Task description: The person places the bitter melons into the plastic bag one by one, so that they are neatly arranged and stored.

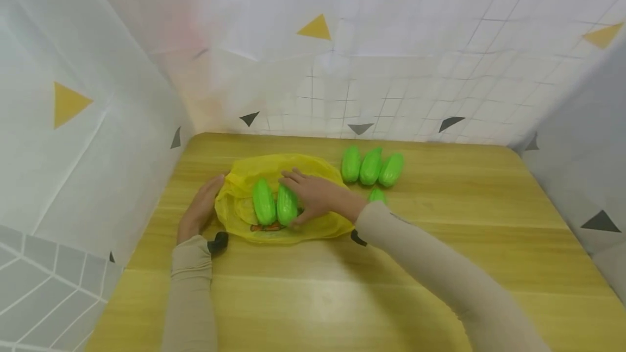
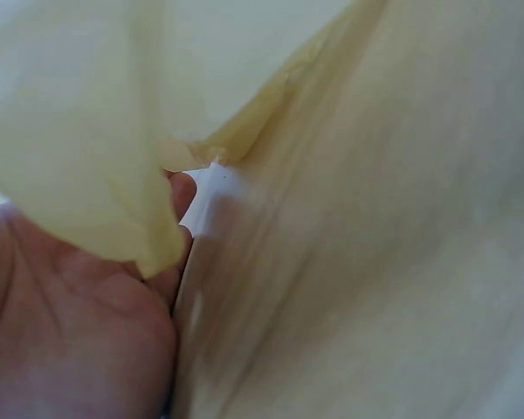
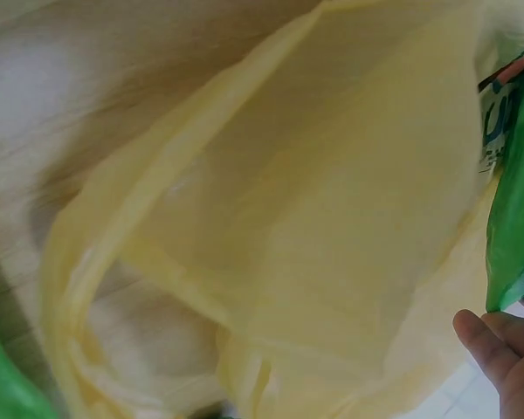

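A yellow plastic bag point(image 1: 235, 202) lies on the wooden table point(image 1: 313, 287). Two green cucumbers rest in it side by side, the left cucumber point(image 1: 263, 203) and the right cucumber point(image 1: 286, 208). My right hand point(image 1: 315, 198) is on the right cucumber, with fingers across its far end and thumb by its near end. The right wrist view shows the bag film point(image 3: 314, 218), the cucumber point(image 3: 515, 227) and a fingertip point(image 3: 498, 349). My left hand point(image 1: 200, 208) holds the bag's left edge. In the left wrist view the film point(image 2: 79, 148) drapes over its fingers point(image 2: 113, 297).
Three more green cucumbers point(image 1: 370, 165) lie in a row behind the bag on the right. A further one point(image 1: 376, 194) is partly hidden by my right wrist. White tiled-pattern walls point(image 1: 391, 69) enclose the table on three sides. Bare wood stretches across the front and right.
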`<state>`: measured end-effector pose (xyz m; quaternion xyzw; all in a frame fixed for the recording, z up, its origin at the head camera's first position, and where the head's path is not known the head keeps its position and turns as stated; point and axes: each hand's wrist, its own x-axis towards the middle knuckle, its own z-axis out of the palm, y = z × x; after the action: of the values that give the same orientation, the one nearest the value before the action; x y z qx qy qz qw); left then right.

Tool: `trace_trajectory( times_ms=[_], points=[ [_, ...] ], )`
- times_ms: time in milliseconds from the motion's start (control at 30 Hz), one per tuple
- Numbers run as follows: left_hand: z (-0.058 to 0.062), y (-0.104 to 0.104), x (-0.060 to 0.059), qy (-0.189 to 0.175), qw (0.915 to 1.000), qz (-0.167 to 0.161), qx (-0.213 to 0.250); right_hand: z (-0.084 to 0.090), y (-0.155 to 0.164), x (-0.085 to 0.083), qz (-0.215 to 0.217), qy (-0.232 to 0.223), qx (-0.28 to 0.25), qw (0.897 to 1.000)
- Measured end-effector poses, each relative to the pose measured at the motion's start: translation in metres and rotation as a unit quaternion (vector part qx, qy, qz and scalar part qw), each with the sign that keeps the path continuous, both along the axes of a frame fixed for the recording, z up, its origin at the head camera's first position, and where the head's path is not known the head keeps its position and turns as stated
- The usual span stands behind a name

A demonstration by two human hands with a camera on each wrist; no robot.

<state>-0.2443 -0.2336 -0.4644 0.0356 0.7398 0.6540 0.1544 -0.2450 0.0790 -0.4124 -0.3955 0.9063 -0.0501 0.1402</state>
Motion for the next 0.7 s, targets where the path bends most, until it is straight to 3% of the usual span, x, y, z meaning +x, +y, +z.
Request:
trace_trajectory(
  times_ms=[133, 367, 700],
  points=[
    [0.000, 0.001, 0.000, -0.004, 1.0000, 0.002, 0.007, -0.005, -0.002, -0.004, 0.001, 0.006, 0.005, 1.000],
    [-0.026, -0.004, -0.012, 0.013, 0.9999, 0.008, -0.004, -0.011, -0.004, -0.008, -0.009, -0.010, 0.009, 1.000],
    [-0.022, -0.004, -0.011, 0.008, 0.9999, 0.008, -0.001, -0.014, -0.002, -0.016, -0.028, -0.075, -0.014, 0.997]
  ],
)
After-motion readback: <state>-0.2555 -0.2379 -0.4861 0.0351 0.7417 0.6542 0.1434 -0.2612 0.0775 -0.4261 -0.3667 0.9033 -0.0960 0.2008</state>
